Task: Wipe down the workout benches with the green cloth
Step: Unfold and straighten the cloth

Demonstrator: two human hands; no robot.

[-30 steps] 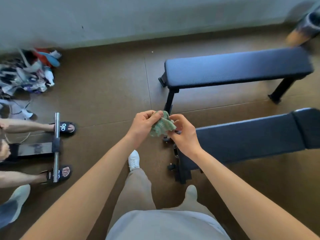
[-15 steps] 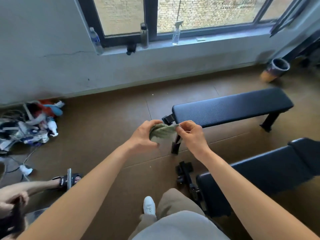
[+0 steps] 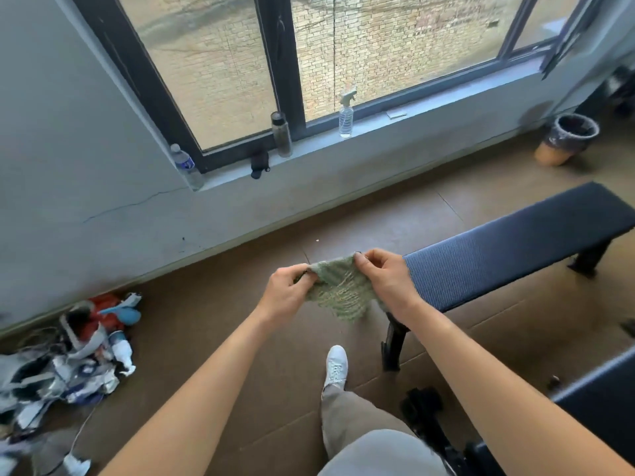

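The green cloth [image 3: 338, 292] sits at the centre of the frame, held in the air between my two hands, above the brown floor [image 3: 213, 324] and just left of the end of the first bench [image 3: 515, 249]. A second ago it was a crumpled wad between my fingers. Now it is pulled open into a loose sheet with its lower edge hanging free. My left hand [image 3: 287, 292] has its grip pinched on the cloth's left upper corner. My right hand [image 3: 386, 280] pinches the right upper corner, fingers curled over it. I judge the cloth is now ready to lay flat, and no wiping has begun: it touches neither bench.

The first bench, dark blue and padded, runs from the centre toward the right edge of the frame, and its top looks bare. A second bench [image 3: 598, 400] shows only as a dark corner at lower right. My white shoe [image 3: 336, 365] is planted just below the cloth.

My view has also lifted, so the window now fills the top of the frame. On the sill stand a spray bottle [image 3: 346, 115], a dark bottle [image 3: 281, 134] and a water bottle [image 3: 187, 168]. A lined bin [image 3: 567, 139] stands at upper right and a pile of clutter [image 3: 68, 355] lies at lower left, both well apart from the benches. Nothing I can see blocks the way to the first bench.
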